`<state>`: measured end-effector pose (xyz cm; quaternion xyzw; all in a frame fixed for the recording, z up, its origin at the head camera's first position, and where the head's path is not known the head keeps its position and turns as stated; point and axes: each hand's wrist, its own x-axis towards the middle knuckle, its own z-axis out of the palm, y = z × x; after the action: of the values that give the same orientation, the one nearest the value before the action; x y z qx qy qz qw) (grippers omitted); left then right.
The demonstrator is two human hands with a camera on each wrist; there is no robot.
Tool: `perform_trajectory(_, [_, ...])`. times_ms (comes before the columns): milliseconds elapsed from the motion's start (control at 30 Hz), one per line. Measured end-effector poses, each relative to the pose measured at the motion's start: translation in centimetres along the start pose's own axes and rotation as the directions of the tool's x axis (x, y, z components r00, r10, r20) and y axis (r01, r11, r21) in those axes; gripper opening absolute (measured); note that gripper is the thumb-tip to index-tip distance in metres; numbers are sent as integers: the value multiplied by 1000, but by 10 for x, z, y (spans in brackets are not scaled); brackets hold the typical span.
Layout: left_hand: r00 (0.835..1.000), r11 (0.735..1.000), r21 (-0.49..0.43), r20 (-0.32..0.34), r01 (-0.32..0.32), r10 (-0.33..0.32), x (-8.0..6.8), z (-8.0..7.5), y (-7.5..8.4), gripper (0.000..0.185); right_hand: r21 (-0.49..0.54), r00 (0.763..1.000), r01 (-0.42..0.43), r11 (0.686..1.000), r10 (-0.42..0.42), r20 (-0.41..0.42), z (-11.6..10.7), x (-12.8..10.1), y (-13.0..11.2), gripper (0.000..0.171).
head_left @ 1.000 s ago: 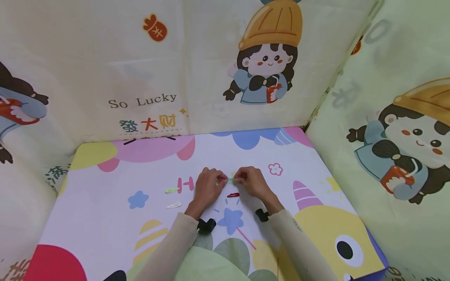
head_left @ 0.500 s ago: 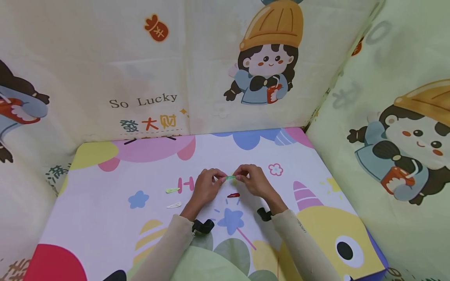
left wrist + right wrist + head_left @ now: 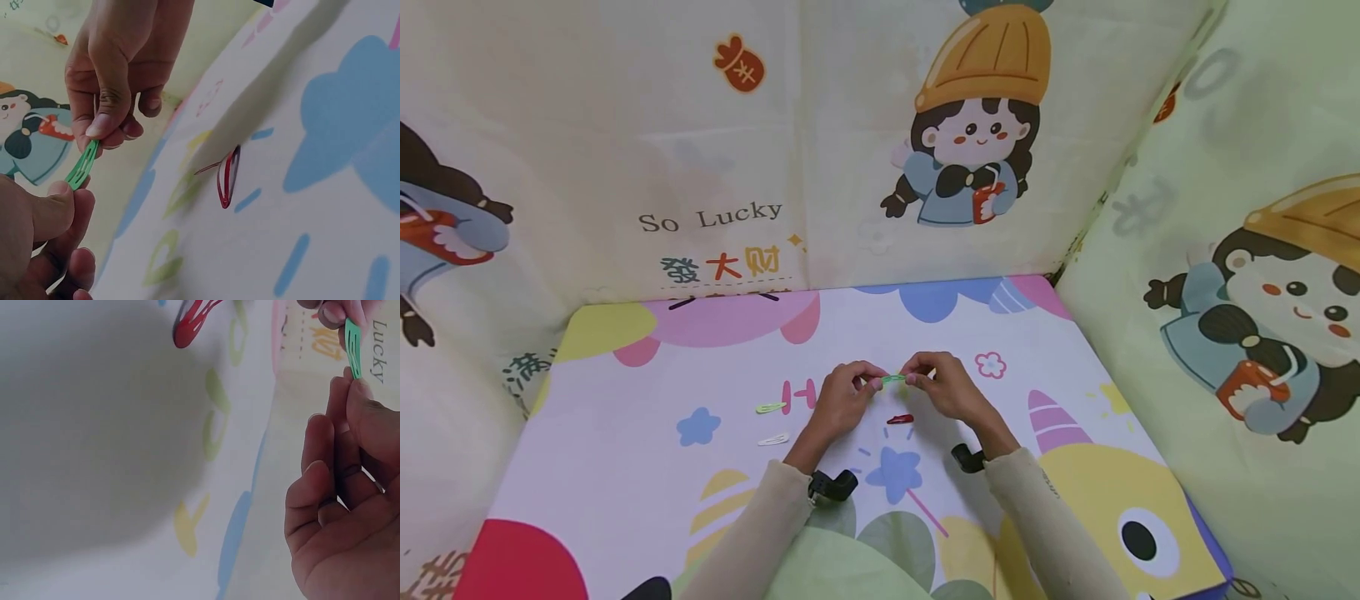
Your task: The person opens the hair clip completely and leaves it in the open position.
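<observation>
A green snap hair clip (image 3: pixel 83 165) is stretched between both hands above the table. My left hand (image 3: pixel 842 400) pinches one end of it between thumb and forefinger. At the other end, the thumb and forefinger of my right hand (image 3: pixel 945 387) pinch it too. Its slotted middle shows between the fingertips in both wrist views. A red snap hair clip (image 3: pixel 228 178) lies on the table below the hands, with a thin prong sticking out from its side. To the left of my left hand lie a yellow-green hair clip (image 3: pixel 771 408) and a white hair clip (image 3: pixel 773 439).
The table (image 3: pixel 737 367) has a printed cover with stars, flowers and animal shapes. Cartoon-printed cloth (image 3: pixel 842 167) rises behind it and along both sides. A dark rounded object (image 3: pixel 649 588) shows at the lower edge of the head view.
Both hands have risen slightly with the green hair clip, and more of it shows between the fingers. The hair clips on the table have stayed put; the head view has shifted a little.
</observation>
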<state>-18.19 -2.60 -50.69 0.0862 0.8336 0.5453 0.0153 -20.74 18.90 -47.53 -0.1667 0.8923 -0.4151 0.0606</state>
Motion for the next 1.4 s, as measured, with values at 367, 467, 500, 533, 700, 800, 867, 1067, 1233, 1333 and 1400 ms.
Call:
perform_trajectory(367, [999, 996, -83, 29, -18, 20, 1, -5, 1, 11, 87, 1000, -9, 996, 6, 31, -3, 0, -1, 7])
perform_trajectory(467, [1000, 996, -83, 17, -17, 18, 1, -4, 2, 12, 73, 1000, 3, 997, -2, -14, -1, -1, -1, 7])
perform_trajectory(500, [1000, 996, -83, 11, -16, 17, 1, -4, 2, 12, 61, 999, 6, 998, -4, -34, -1, -1, -1, 7])
perform_trajectory(533, [1000, 996, -83, 5, -17, 18, 1, -3, 2, 12, 47, 998, 8, 999, -5, -56, 0, -1, -1, 8])
perform_trajectory(700, [1000, 996, -92, -26, -9, 6, 1, -3, 2, 14, -36, 989, 16, 999, -21, -149, 3, -4, -5, 14])
perform_trajectory(800, [999, 995, -102, -32, 3, -6, 1, -2, 3, 15, -72, 984, 28, 997, -40, -174, 5, -5, -6, 16])
perform_trajectory(867, [999, 994, -110, -36, 4, -8, 1, -2, 3, 15, -96, 982, 31, 995, -48, -184, 6, -5, -7, 16])
perform_trajectory(1067, [994, 999, -9, -104, -37, 36, 2, 1, 2, 14, -132, 979, 20, 991, -46, -200, 8, -3, -7, 14])
perform_trajectory(1233, [981, 970, 224, -149, -93, 128, 1, 4, 2, 21, -135, 980, -12, 991, -15, -197, 9, -3, -6, 14])
perform_trajectory(1333, [973, 935, 335, -151, -116, 175, 2, 5, 3, 23, -136, 981, -28, 990, 2, -193, 10, -2, -4, 14])
perform_trajectory(1400, [971, 916, 382, -145, -125, 193, 3, 6, 4, 23, -140, 982, -34, 990, 7, -190, 11, -1, -3, 13])
